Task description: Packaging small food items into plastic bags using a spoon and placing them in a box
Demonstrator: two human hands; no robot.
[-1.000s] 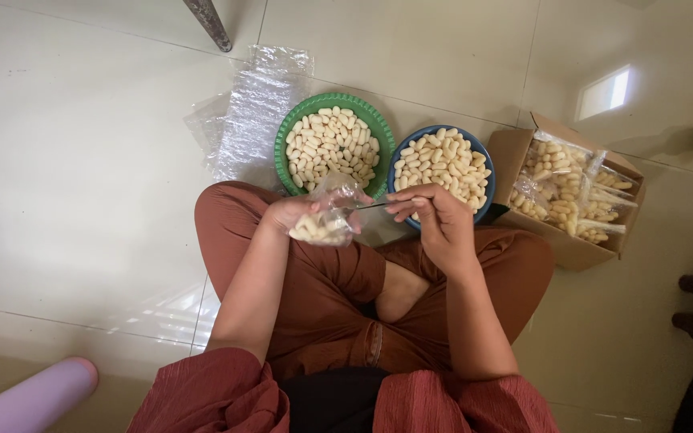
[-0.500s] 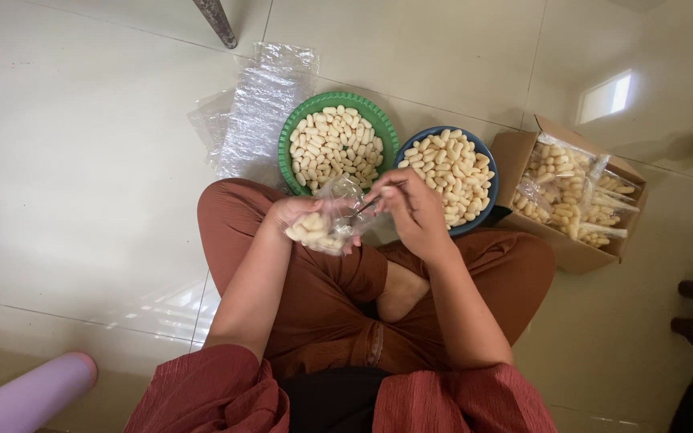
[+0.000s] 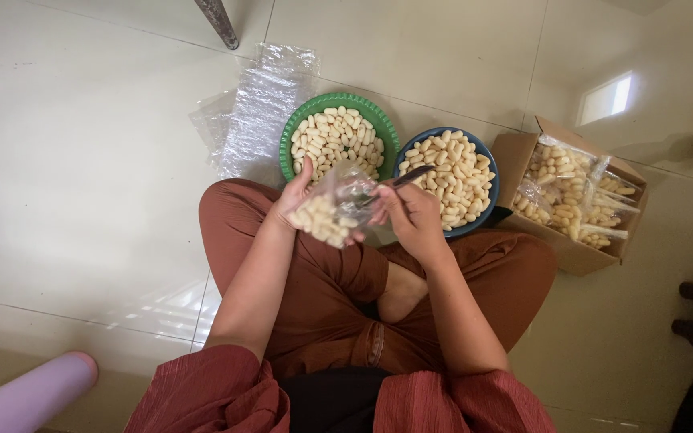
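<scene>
Clear bag [image 3: 332, 210], half-full of pale snacks, in left hand [image 3: 298, 202] fingers; right hand [image 3: 412, 218] fingers around spoon [image 3: 403, 179]

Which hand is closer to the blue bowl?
Right. The right hand is at the blue bowl rim; the left hand, by the green bowl, is farther off.

A small clear plastic bag [image 3: 332, 210], partly filled with pale oblong snacks, sits between the hands, gripped by the left hand [image 3: 298, 200] while the right hand [image 3: 411, 216] touches its open top. Well off to the right of the hands stands an open brown cardboard box [image 3: 559, 250] packed with filled clear bags [image 3: 571, 188] of the same pale pieces. Beyond the left hand, a flat stack of empty clear bags [image 3: 262, 112] lies on the floor.
</scene>
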